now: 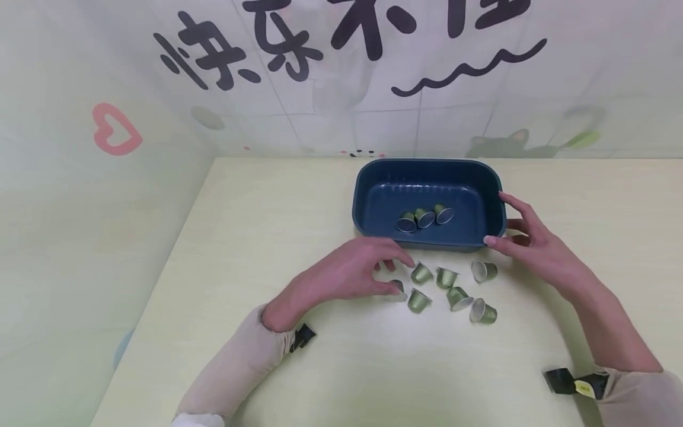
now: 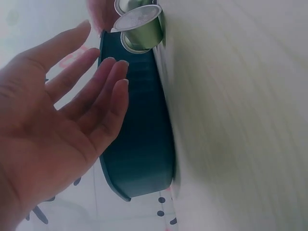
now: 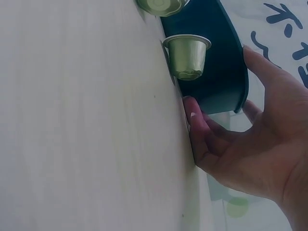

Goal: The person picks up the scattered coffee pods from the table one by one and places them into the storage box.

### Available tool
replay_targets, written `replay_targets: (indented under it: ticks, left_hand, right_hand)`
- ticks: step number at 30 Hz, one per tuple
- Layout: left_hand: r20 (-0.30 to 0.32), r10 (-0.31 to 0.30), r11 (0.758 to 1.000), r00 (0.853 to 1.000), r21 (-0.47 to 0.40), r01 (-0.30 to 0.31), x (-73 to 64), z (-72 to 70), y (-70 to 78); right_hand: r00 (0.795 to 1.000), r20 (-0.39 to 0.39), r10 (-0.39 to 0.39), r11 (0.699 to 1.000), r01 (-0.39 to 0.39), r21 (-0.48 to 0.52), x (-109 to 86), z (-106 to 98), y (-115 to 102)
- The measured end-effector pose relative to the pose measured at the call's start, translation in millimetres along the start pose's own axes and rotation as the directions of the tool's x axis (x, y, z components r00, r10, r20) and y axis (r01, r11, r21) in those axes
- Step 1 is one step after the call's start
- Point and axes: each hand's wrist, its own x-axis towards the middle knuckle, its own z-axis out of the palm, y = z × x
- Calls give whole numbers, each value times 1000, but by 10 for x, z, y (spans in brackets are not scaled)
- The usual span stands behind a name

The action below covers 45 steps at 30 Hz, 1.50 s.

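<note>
My left hand hovers over the table beside a group of green coffee capsules, its fingers loosely bent with nothing between them. Its thumb tip overlaps one pale-lidded capsule; in the left wrist view a gap shows between the hand and the nearest capsule. With thumb and fingers spread around the right end of a dark blue plastic bin, my right hand holds its rim and side. Three capsules lie inside the bin. A capsule stands near the right hand.
Several more capsules lie scattered in front of the bin on the pale wooden table. Behind the table hangs a white printed cloth with dark lettering. Black straps are around both sleeves.
</note>
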Motion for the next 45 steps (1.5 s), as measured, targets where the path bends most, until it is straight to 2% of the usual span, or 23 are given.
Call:
replay_targets:
  ticks: [9, 16, 23, 29, 37, 45]
  left_hand:
    - [80, -42, 999, 996, 9, 41, 5, 34, -29]
    - [101, -53, 998, 993, -26, 55, -11, 74, -48]
    - [128, -62, 998, 990, -4, 63, -10, 113, -40]
    - [143, -66, 998, 987, 15, 64, -7, 129, -27]
    - [146, -74, 997, 987, -17, 77, -22, 146, -36]
    - [144, -45, 999, 989, -15, 48, -10, 142, -28]
  right_hand:
    - [1000, 8, 0, 1000, 0, 1, 27, -22, 3]
    - [1000, 13, -6, 1000, 5, 3, 17, -18, 22]
    - [1000, 17, -8, 1000, 8, -1, 21, -24, 31]
    - [1000, 18, -11, 1000, 11, -5, 20, -25, 30]
    - [1000, 26, -10, 1000, 10, 5, 27, -29, 35]
    - [1000, 29, -8, 1000, 8, 3, 36, -44, 40]
